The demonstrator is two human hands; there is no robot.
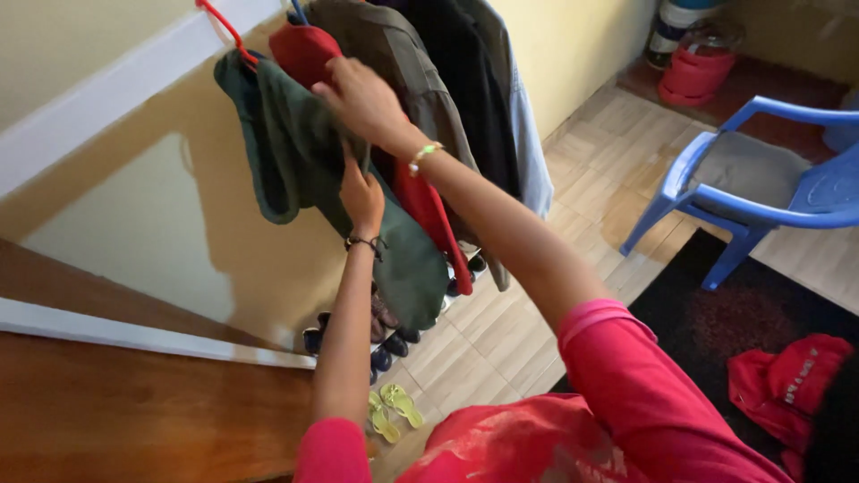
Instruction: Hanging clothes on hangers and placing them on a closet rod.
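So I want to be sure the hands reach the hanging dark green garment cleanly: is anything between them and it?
Nothing visible is. The left hand and right hand are both already on the dark green garment hanging from a red hanger.

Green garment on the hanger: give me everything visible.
The dark green garment looks like soft, fleecy cloth. It hangs from a red hanger at the near end of the clothes row, draping down to a rounded end above the shoes. The left hand grips its middle; the right hand touches its top.
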